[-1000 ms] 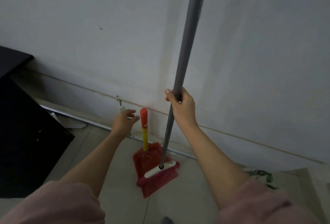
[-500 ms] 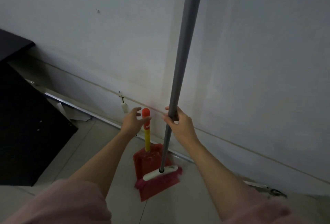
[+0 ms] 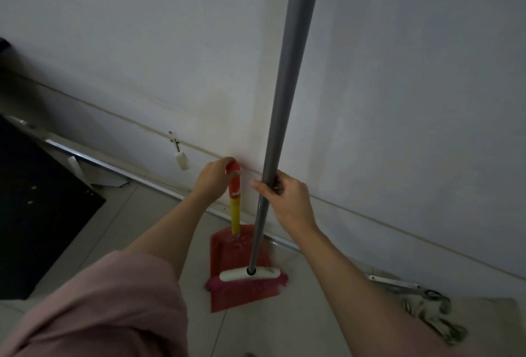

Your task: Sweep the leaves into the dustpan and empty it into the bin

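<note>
Gripping the dustpan [image 3: 229, 252] by its red handle top with the left hand [image 3: 213, 180]; clasping the broom [image 3: 284, 100] pole with the right hand [image 3: 289, 201] (2 tools parked against the wall [image 3: 398, 72]), probably for carrying off. Maybe leaves [image 3: 432, 316] at floor right.

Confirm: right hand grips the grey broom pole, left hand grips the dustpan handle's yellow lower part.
Wrong in one respect: the head view shows the left hand gripping the dustpan handle at its red top, not its yellow part. The right hand does grip the grey broom pole.
</note>
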